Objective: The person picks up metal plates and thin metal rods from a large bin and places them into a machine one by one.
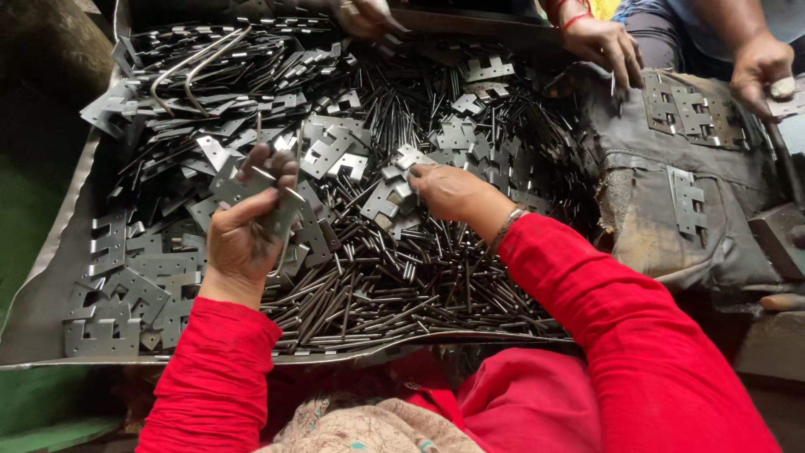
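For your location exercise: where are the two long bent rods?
In the head view, the bent rods lie at the tray's far left, on the hinge plates, beyond the left hand.

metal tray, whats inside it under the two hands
The metal tray holds loose hinge plates and a heap of thin steel pins. The left hand grips one plate; the right hand reaches into plates. The tray's bottom is covered.

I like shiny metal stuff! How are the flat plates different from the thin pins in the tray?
The plates are flat, wide and notched; the pins are thin, round and straight. The plates look pale grey, the pins darker. The left hand holds a plate, while the right hand reaches into the heap. Both are metal, piled in one tray.
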